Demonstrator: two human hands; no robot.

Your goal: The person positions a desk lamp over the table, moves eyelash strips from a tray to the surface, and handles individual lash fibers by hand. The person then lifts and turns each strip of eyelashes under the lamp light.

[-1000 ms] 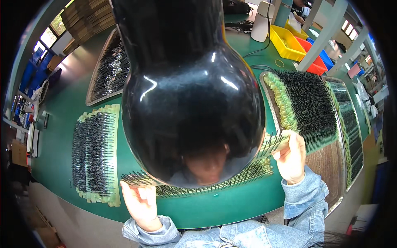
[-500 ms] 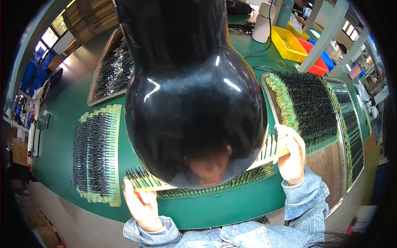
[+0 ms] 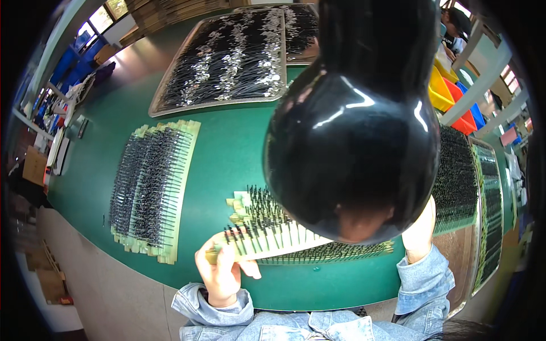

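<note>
My left hand (image 3: 220, 270) is closed on the left end of a pale green strip (image 3: 278, 243), which carries a row of thin black pin-like parts standing upright. The strip runs tilted up to the right and passes behind a glossy black lamp head (image 3: 352, 153). My right hand (image 3: 419, 230) is at the lamp's lower right edge, its fingers hidden behind the lamp. Beneath and behind the held strip, more such strips (image 3: 358, 252) lie on the green table (image 3: 227, 148), partly covered by the strip and the lamp.
A block of similar strips (image 3: 151, 190) lies at the left. Trays of black parts with shiny bits (image 3: 227, 62) stand at the back. On the right are more strips (image 3: 455, 182) on trays, with yellow and red bins (image 3: 459, 108) beyond. A person (image 3: 455, 28) is at the far right.
The view has shifted, so the lamp appears farther right and the back trays show. My left hand keeps its grip on the strip; my right fingers have gone out of sight behind the lamp.
</note>
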